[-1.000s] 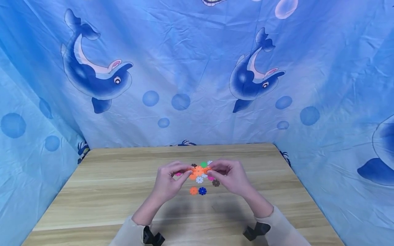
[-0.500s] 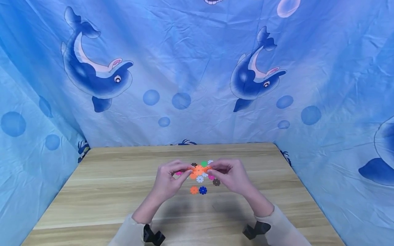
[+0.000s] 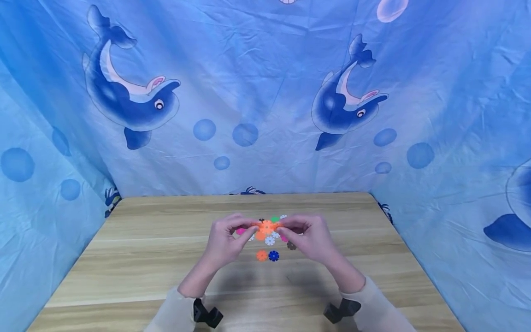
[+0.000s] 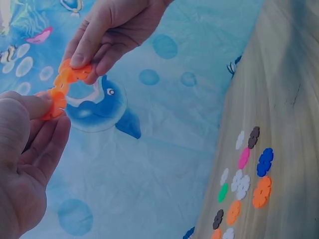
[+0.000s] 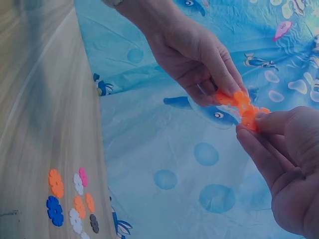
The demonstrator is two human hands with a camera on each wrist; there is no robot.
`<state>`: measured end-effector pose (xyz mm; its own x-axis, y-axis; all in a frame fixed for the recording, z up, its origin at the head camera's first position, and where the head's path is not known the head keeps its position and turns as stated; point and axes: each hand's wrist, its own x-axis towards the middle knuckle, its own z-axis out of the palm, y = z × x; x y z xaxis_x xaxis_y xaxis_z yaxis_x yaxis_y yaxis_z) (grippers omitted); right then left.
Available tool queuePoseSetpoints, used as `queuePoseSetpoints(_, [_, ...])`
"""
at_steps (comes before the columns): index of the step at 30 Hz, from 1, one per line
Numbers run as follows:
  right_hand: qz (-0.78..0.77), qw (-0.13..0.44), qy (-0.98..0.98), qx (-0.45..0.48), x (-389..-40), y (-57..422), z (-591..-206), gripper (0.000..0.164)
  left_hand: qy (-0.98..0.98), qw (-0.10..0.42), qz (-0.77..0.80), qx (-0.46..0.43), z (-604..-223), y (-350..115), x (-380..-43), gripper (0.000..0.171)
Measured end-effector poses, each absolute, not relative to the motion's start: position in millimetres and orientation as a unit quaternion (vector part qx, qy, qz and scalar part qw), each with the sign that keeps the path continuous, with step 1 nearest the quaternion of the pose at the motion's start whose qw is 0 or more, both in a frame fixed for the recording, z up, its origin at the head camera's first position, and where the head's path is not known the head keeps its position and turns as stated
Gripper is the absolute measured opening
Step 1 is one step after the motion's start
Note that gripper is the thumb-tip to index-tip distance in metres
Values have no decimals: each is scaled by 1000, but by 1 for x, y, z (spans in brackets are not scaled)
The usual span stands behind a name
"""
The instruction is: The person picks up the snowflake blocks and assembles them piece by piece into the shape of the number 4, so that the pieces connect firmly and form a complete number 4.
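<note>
Both hands meet above the table, holding joined orange snowflake discs (image 3: pixel 267 226) between them. With thumb and fingers, my left hand (image 3: pixel 227 237) pinches the left end; in the left wrist view an orange disc (image 4: pixel 58 103) shows in its grip. My right hand (image 3: pixel 312 237) pinches the other end, and in the right wrist view the thumb lies on an orange disc (image 5: pixel 249 121). A middle orange disc links the two ends. Fingertips cover parts of the end discs, so how their slots fit cannot be told.
Loose snowflake discs lie flat on the wooden table (image 3: pixel 137 258) beneath the hands. Among them are a blue disc (image 3: pixel 274 256), an orange disc (image 3: pixel 262 255), a white disc (image 3: pixel 269 240) and a brown disc (image 3: pixel 292 245). A dolphin-print cloth (image 3: pixel 265 92) hangs behind the table.
The right hand has shifted slightly left, closer to the left hand, and the middle orange disc sits slightly left and higher. Both hands keep their pinch. The head view has tilted slightly down.
</note>
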<state>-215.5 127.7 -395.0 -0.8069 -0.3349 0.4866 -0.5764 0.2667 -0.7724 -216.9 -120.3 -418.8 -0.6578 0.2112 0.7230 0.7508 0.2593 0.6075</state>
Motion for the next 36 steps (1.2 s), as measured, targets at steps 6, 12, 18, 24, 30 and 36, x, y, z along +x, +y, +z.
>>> queuePoseSetpoints(6, [542, 127, -785, 271, -219, 127, -397, 13, -738, 251, -535, -327, -418, -116, -217, 15])
queuePoseSetpoints(12, [551, 150, -777, 266, -222, 127, -400, 13, -725, 220, -572, -315, -417, -111, -215, 17])
queuePoseSetpoints(18, [551, 169, -770, 273, -223, 125, -401, 12, -719, 204, -594, -298, -417, -111, -214, 19])
queuePoseSetpoints(24, [542, 155, -775, 285, -222, 128, -399, 19, -716, 198, -606, -283, -418, -111, -214, 17])
queuePoseSetpoints(30, [493, 109, -819, 273, -230, 139, -405, 25, -711, 197, -618, -272, -416, -112, -214, 16])
queuePoseSetpoints(36, [434, 92, -860, 250, -240, 151, -421, 20, -712, 194, -621, -264, -413, -113, -211, 16])
